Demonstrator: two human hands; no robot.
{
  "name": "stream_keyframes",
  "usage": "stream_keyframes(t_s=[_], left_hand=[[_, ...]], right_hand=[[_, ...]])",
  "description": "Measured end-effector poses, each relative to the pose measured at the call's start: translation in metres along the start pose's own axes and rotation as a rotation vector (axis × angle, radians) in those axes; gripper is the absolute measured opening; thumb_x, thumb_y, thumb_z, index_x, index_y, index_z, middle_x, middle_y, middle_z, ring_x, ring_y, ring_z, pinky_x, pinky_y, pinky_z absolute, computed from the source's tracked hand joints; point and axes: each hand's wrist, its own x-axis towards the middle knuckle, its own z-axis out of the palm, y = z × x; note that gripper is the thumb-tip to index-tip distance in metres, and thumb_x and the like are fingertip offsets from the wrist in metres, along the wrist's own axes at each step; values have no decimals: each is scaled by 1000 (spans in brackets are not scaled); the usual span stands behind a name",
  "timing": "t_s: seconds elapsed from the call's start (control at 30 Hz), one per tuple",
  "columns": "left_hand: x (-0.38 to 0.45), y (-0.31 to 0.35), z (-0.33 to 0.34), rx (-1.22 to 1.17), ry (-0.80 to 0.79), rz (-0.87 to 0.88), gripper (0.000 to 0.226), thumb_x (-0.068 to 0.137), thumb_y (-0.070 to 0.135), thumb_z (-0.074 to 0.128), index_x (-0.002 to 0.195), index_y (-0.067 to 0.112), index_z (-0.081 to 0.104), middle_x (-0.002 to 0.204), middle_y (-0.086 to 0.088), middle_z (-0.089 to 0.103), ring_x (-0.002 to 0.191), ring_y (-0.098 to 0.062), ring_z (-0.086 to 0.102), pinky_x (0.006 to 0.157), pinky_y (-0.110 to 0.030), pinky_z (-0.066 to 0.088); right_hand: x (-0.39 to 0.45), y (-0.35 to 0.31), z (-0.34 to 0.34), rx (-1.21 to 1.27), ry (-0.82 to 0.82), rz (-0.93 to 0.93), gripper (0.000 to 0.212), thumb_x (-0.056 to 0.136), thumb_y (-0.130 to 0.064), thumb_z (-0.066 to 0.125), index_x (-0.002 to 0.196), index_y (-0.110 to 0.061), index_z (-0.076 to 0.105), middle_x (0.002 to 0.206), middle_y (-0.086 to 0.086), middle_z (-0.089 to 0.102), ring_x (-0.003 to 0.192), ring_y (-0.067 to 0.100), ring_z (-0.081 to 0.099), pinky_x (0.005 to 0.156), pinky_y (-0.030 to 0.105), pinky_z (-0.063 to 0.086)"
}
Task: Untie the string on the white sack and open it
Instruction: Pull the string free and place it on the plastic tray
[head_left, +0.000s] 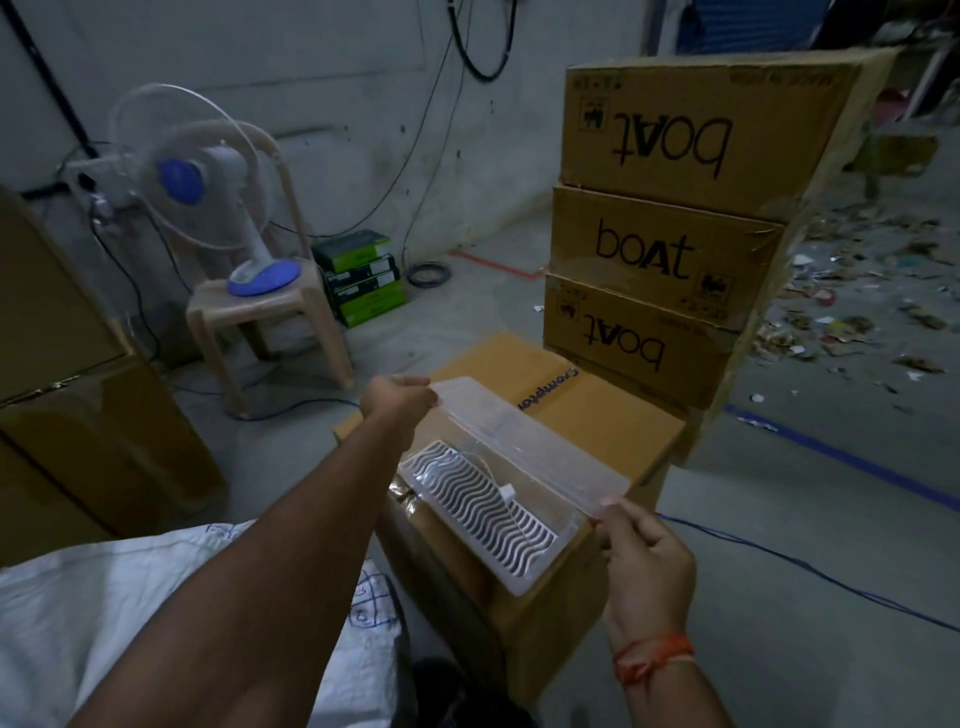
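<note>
The white sack (104, 613) lies at the lower left, partly under my left forearm, with blue pen marks on its cloth; no string shows. Both hands hold a long translucent plastic box (498, 467) over a brown carton (597, 415). My left hand (400, 397) grips the far end of its raised lid. My right hand (641, 545), an orange thread on its wrist, pinches the lid's near end. Inside the box lies a white wavy grille with a thin white cable.
Three stacked "boat" cartons (670, 249) stand just behind the box. A table fan (208, 187) sits on a beige plastic chair (270, 322) at the left. Large brown cartons (67, 389) are at far left. Scraps litter the floor at right; blue cables cross it.
</note>
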Motion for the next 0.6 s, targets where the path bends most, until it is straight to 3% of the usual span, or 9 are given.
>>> stream_keyframes(t_s=[0.03,0.1,0.2,0.3,0.47,0.53,0.6], left_hand=[[-1,-3,-5,0,-19,4,32,53,4,86,82,16,80,97,-25,78,80,-27,72,88,-34,57],[-12,-2,-16,-11,-64,36,33,67,-3,84,97,10,81,98,-26,76,68,-23,65,75,-30,53],[-21,-7,-32,43,-88,145,31,84,-3,75,115,4,77,104,-20,77,83,-26,71,82,-33,58],[-27,-12,-48,190,-81,259,29,89,9,73,118,11,78,106,-12,79,95,-27,76,91,-38,61],[-29,-25,-68,310,-75,325,26,92,17,71,116,17,79,108,-9,80,98,-26,75,91,-39,59],[-29,-29,-72,339,-59,336,25,92,18,70,115,19,80,110,-8,80,100,-25,75,94,-41,61],[-30,-33,-75,349,-51,332,26,93,18,69,116,19,80,111,-8,80,100,-25,74,95,-42,61]], right_hand=[[-3,-1,1,14,1,40,12,87,-11,77,99,-14,79,98,15,78,88,26,71,90,48,61],[-10,-4,2,-23,-22,42,17,85,-8,79,101,-12,79,98,10,79,93,26,73,94,48,60],[-24,-10,0,-71,-76,-25,21,84,-7,80,104,-12,80,90,-5,77,88,9,72,86,30,60],[-37,-11,5,-69,-150,-51,20,85,-5,78,105,-9,79,83,-13,70,72,-10,67,63,2,50],[-50,-3,13,-152,-195,-43,20,86,-8,79,107,-9,79,79,-3,70,70,2,60,50,-2,43],[-54,1,15,-219,-184,-66,22,86,-10,79,108,-12,79,79,2,70,67,6,59,50,0,43],[-59,4,17,-283,-178,-88,22,86,-15,80,109,-17,79,89,6,73,76,11,64,56,3,46]])
